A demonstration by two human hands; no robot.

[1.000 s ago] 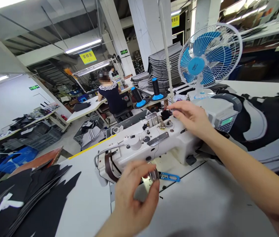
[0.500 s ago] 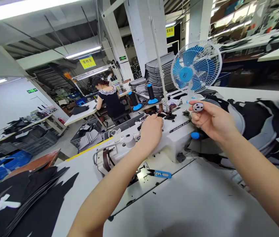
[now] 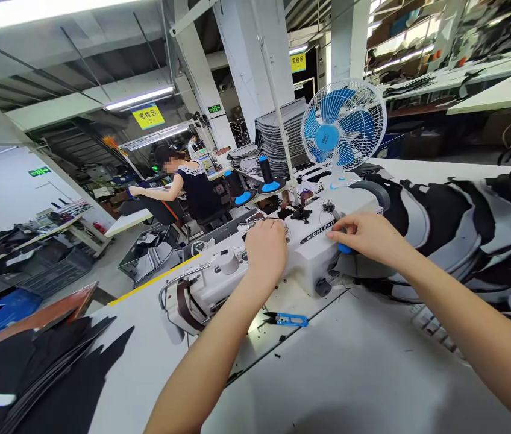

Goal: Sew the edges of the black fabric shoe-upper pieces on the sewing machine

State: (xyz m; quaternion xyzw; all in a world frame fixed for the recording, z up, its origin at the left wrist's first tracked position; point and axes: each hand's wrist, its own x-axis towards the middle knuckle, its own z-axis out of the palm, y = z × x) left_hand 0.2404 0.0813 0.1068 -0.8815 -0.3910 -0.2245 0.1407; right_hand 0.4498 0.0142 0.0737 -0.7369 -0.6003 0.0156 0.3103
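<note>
A white sewing machine (image 3: 298, 256) marked HIGHLEAD stands on the table. My left hand (image 3: 268, 244) reaches over the top of its arm, fingers curled down beside the metal thread parts; their tips are hidden. Thumb and fingers of my right hand (image 3: 364, 236) are pinched together in front of the machine's right end, close to the label and a blue knob (image 3: 344, 248). What they hold, if anything, does not show. Blue thread snips (image 3: 288, 319) lie by the needle plate, below both hands.
Two black thread cones (image 3: 265, 172) stand behind the machine, with a blue-bladed fan (image 3: 343, 126) to their right. Dark fabric pieces (image 3: 52, 367) lie at left; black and grey pieces (image 3: 449, 223) are heaped at right. Another person (image 3: 196, 187) sits working beyond.
My right hand has dropped toward the machine's front, and the round metal bobbin seen in its fingers is out of sight. My left hand stays over the machine's top. The view has shifted slightly.
</note>
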